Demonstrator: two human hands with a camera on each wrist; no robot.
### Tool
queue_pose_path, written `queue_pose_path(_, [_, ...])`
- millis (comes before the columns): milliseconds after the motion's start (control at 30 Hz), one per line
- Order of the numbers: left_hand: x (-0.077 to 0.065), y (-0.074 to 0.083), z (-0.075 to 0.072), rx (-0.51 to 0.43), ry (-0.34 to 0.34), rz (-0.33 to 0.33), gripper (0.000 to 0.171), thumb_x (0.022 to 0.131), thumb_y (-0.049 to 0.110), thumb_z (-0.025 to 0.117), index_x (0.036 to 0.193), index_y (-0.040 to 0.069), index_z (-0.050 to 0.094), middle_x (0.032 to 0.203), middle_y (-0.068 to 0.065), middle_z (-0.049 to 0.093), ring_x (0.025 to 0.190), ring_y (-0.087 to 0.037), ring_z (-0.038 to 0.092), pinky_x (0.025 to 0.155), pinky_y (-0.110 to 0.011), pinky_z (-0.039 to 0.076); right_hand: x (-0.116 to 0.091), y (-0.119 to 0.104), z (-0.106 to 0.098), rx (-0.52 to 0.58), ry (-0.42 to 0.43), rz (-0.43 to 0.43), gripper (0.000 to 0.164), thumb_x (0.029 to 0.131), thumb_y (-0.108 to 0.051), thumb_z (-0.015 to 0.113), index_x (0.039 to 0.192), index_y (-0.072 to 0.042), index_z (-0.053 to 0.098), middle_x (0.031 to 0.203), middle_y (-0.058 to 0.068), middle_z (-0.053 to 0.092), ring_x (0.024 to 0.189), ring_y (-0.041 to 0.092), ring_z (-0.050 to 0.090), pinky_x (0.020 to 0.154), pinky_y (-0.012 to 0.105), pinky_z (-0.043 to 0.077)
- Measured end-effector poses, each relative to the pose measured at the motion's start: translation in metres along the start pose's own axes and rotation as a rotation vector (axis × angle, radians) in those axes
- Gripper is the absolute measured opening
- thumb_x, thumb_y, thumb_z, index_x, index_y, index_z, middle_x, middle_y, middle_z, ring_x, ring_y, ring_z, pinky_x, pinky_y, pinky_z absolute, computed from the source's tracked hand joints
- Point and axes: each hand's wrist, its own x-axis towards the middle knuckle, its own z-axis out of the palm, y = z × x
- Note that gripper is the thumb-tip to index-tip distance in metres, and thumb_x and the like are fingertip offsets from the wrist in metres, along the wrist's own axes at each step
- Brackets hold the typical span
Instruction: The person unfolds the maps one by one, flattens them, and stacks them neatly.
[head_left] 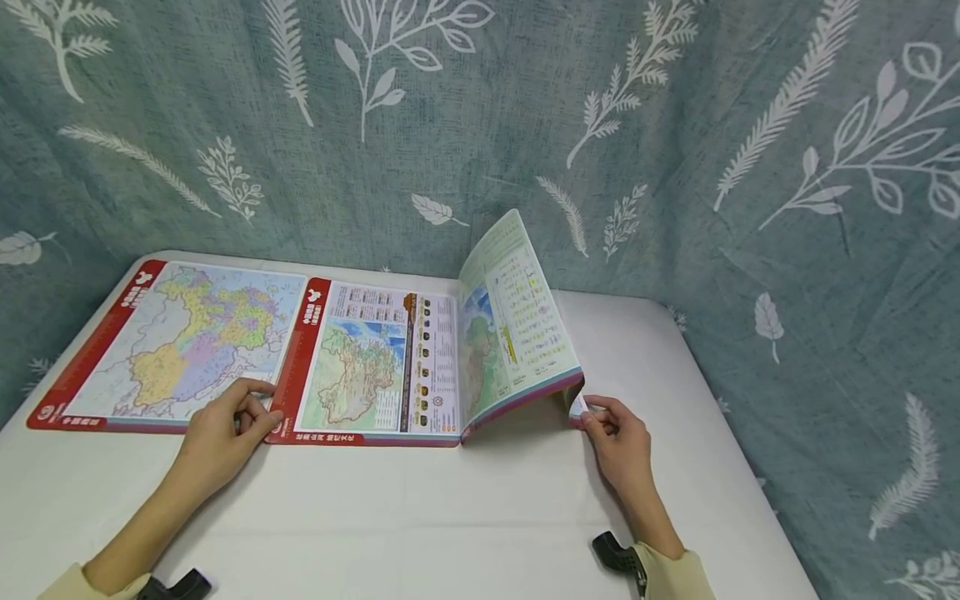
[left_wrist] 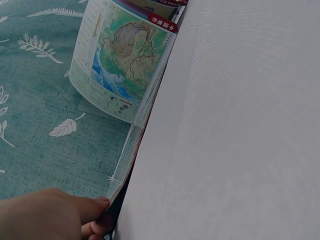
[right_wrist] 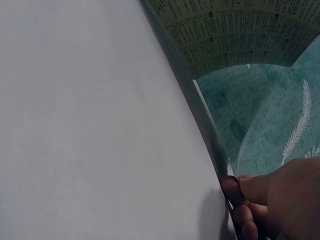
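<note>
A red-bordered folding map (head_left: pixel 292 375) lies on the table, with a panel (head_left: pixel 517 325) on its right standing up at a slant from a crease. The left hand (head_left: pixel 225 429) pinches its lower left corner between thumb and fingers; the left wrist view shows the thumb (left_wrist: pixel 95 206) on the edge. To the right, the right hand (head_left: pixel 621 437) pinches a small corner low behind the raised panel. From the right wrist, that hand (right_wrist: pixel 280 195) grips a thin edge, and the panel's printed back (right_wrist: pixel 235 35) shows above. What lies behind the panel is mostly hidden.
A second red-bordered map (head_left: pixel 187 342) lies flat at the left, against the folding map's left edge. The white table (head_left: pixel 420 517) runs back to a green leaf-patterned cloth (head_left: pixel 480 150). Dark wrist devices sit near both sleeves.
</note>
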Motion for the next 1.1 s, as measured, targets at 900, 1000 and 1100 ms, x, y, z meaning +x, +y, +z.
queue_pose_path(900, [0.003,0.003,0.000,-0.008,0.023,0.022,0.033,0.093,0.010,0.081,0.121,0.004,0.065,0.071,0.009,0.059,0.062,-0.003,0.044,0.057,-0.023,0.034,0.006,0.043,-0.050,-0.059,0.182,0.056,0.020,0.098,-0.008,0.074,0.118,-0.006,0.077,0.091,0.015,0.077,0.068,-0.001,0.055,0.062,0.013,0.041])
queue_pose_path(1000, [0.002,0.002,0.000,-0.008,0.019,0.018,0.033,0.093,0.011,0.080,0.120,0.003,0.065,0.071,0.008,0.059,0.062,-0.003,0.044,0.057,-0.023,0.034,0.006,0.049,-0.057,-0.061,0.188,0.074,0.020,0.098,-0.010,0.074,0.118,-0.007,0.077,0.092,0.015,0.078,0.068,-0.001,0.055,0.063,0.013,0.041])
queue_pose_path(1100, [0.001,0.003,0.000,-0.005,0.013,0.013,0.032,0.093,0.011,0.081,0.120,0.004,0.065,0.071,0.008,0.060,0.062,-0.003,0.044,0.056,-0.023,0.034,0.004,0.055,-0.063,-0.074,0.184,0.110,0.020,0.099,-0.012,0.074,0.118,-0.008,0.077,0.092,0.013,0.078,0.070,-0.001,0.055,0.064,0.013,0.041])
